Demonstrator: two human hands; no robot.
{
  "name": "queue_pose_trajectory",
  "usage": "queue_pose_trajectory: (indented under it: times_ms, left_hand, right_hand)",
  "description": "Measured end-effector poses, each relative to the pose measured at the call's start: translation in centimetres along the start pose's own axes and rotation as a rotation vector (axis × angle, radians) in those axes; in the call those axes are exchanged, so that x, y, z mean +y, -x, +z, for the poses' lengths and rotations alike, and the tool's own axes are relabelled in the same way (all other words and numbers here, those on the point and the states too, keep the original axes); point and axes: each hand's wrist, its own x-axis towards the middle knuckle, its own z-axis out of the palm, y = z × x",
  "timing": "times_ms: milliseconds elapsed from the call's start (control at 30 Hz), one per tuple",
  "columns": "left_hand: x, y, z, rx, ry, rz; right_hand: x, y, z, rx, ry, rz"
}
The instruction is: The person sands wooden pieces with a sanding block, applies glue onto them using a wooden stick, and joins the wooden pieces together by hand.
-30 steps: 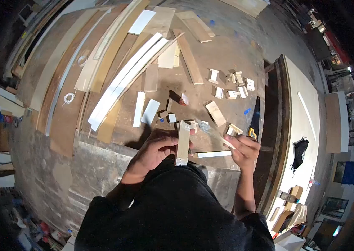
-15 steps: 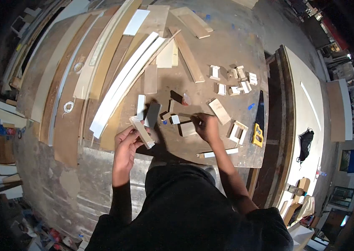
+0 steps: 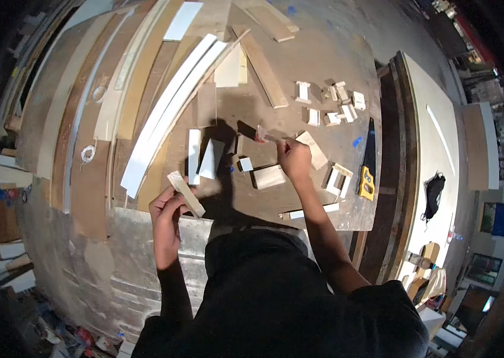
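Head view, and two bare hands are caught at work over a brown tabletop [image 3: 323, 62]! On the left, a pale wooden bar [image 3: 187, 195] is held by the left hand [image 3: 166, 217], its fingers narrowed on the bar's sides, tilted near the table's close edge. By that side grip, it seems, the long upper face is left uncovered.

Across to the right hand [image 3: 295, 160]: the fingertips are drawn together on a thin strip [image 3: 272, 139], its tip directed at a small red-and-clear item [image 3: 261, 135]. Whether the two are touching cannot be told, and the item's contents cannot be made out. A pinch at the end has been chosen, probably so that the far tip is left free.

Just below that wrist, a squat wooden block [image 3: 268, 177] is seen, with a longer flat block [image 3: 314, 151] just beyond the hand. A small wooden frame [image 3: 338, 180] is set beside the yellow-handled saw [image 3: 367, 182], which is laid along the right edge, perhaps so that the middle is left for handwork. Farther off, small assembled pieces [image 3: 348, 113] are grouped together, presumably so that they are kept apart from the loose stock.
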Motion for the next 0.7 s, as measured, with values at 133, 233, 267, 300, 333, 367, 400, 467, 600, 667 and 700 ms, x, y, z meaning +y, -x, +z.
queue_pose_trajectory:
  times_ms: [133,233,267,300,333,367,400,467,600,667,700]
  left_hand:
    - [-1.2,-0.4,1.4,-0.055,-0.093,-0.193]
    - [-3.7,-1.6,2.3,-0.144,-0.223,-0.187]
    - [-5.2,-2.2,2.2,-0.162,-0.207,-0.146]
    - [-5.2,-2.8,2.4,-0.161,-0.205,-0.155]
    - [-4.9,-2.5,1.9,-0.200,-0.231,-0.147]
    - [-4.6,-2.8,1.6,-0.247,-0.250,-0.119]
    - [-4.3,-3.2,1.3,-0.256,-0.284,-0.092]
    - [-4.0,-4.1,1.0,-0.229,-0.257,-0.071]
    - [-3.6,-4.7,0.9,-0.203,-0.224,-0.091]
    - [-3.5,-5.0,1.1,-0.195,-0.211,-0.106]
    - [-3.2,-5.2,1.3,-0.204,-0.226,-0.119]
  right_hand:
    - [0.2,0.1,2.8,-0.055,0.021,0.064]
    - [0.8,-0.3,3.7,0.004,0.023,0.104]
    - [1.0,-0.1,3.5,0.072,-0.070,0.077]
    - [1.2,-0.6,3.3,0.064,-0.066,0.081]
    - [0.8,-0.1,3.2,0.049,-0.041,0.098]
    - [0.6,-0.5,3.1,0.053,-0.015,0.102]
    - [0.3,-0.8,3.2,0.036,0.003,0.127]
    - [0.2,-1.6,3.1,0.041,-0.013,0.131]
    - [0.7,-1.5,4.2,-0.008,0.011,0.156]
    - [1.1,-1.5,5.1,-0.050,0.057,0.132]
    - [1.0,-1.6,5.5,-0.050,0.059,0.133]
